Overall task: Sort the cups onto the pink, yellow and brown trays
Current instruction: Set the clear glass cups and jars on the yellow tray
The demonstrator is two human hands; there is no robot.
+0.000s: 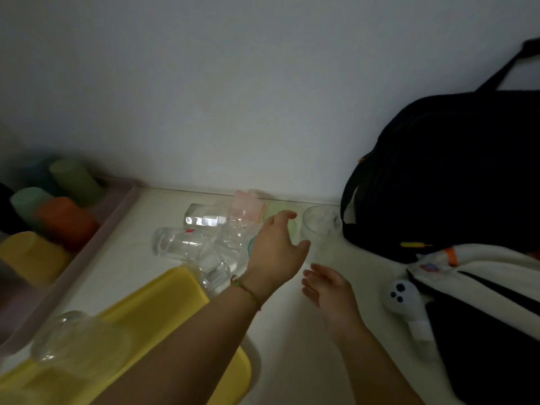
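Several clear glass cups [187, 244] lie on their sides in a heap at the middle of the white table, with a pale pink cup [247, 204] and a pale green cup [277, 213] behind them. My left hand [274, 252] reaches over the heap with fingers spread, holding nothing. A clear glass [320, 226] stands upright just right of it. My right hand [327, 285] hovers open below that glass. The yellow tray [163, 305] holds one upturned clear glass [76, 337]. The pink tray [117, 209] at the left carries orange [65, 220], yellow [29, 255] and green [74, 179] plastic cups.
A black bag [444, 171] stands against the wall at the right. A white and black bag [482, 287] lies in front of it, with a white controller [404, 299] beside it. The grey wall runs along the table's far edge.
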